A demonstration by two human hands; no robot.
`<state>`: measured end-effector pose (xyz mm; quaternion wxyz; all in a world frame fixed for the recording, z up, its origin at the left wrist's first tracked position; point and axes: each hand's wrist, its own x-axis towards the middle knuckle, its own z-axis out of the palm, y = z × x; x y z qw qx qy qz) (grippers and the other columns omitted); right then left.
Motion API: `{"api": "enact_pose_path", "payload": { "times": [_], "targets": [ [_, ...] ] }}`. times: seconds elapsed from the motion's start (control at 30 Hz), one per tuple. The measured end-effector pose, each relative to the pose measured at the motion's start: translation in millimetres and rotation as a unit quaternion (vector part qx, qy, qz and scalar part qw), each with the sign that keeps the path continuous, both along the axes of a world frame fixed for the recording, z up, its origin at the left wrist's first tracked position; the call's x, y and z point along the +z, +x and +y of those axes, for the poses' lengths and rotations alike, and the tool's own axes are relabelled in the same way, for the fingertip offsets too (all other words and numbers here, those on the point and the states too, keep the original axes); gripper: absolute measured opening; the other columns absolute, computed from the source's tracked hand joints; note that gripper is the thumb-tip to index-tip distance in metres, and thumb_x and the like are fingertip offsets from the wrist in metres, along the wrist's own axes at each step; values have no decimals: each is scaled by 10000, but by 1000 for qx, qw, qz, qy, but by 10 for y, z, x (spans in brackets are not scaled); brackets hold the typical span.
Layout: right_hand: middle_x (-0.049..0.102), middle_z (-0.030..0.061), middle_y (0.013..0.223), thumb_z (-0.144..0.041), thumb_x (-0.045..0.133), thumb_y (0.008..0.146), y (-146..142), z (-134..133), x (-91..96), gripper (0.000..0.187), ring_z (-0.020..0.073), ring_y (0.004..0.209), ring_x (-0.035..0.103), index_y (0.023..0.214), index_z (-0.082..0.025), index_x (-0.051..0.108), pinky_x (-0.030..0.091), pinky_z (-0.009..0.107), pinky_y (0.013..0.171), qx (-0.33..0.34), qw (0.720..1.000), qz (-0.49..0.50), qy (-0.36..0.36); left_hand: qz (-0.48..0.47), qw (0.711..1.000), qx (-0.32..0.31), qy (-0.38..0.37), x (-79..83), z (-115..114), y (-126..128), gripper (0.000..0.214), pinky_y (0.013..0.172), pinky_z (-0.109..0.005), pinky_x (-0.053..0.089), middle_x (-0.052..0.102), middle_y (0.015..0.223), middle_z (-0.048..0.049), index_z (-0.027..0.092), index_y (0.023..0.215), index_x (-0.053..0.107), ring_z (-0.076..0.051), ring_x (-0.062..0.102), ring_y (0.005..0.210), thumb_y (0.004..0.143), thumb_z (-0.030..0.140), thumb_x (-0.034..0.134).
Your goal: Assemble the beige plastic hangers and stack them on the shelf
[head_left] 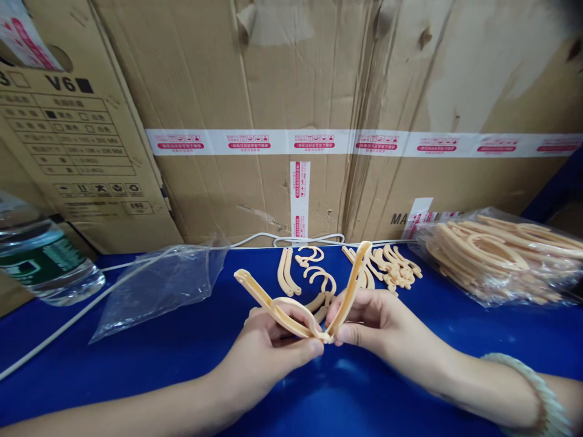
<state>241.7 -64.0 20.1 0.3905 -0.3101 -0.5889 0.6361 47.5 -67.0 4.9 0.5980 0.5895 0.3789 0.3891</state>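
Observation:
In front of me I hold a beige plastic folding clothes hanger, its two arms spread in a V and meeting at the bottom. My left hand [273, 349] pinches the left hanger arm [255, 291] and the curved hook [296, 306] close to the joint. Thumb and fingers of my right hand [373, 325] grip the right hanger arm [353, 285] near its lower end. Whether the pieces are locked together at the joint cannot be made out. Behind my hands lie loose hooks [314, 255], a pair of hanger arms [288, 273] and a pile of small hanger parts [398, 267].
A clear bag of hanger parts [496, 252] lies at the right. On the left are an empty clear bag [159, 291], a water bottle [40, 255] and a white cable [73, 325]. Cardboard boxes [255, 194] wall off the back of the blue table [182, 376].

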Motion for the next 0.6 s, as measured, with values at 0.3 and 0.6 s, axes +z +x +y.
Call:
{"api": "enact_pose_path", "payload": {
  "times": [0.3,0.6],
  "targets": [
    [708,25,792,-305,766,741,6,2,16,212,122,741,657,839,-157,651,530,258,758,12,1000,-16,-2,20,999,-23,-11,29,-28,2,109,739,-278,477,692,765,9,184,735,652,-149,639,753,704,233,744],
    [692,25,769,-313,786,707,10,-55,6,228,155,747,660,802,-162,645,546,291,754,-17,998,-42,49,12,1000,9,-21,-15,-37,20,162,738,-283,507,696,743,-4,172,716,629,-164,656,745,664,244,764]
  ]
}}
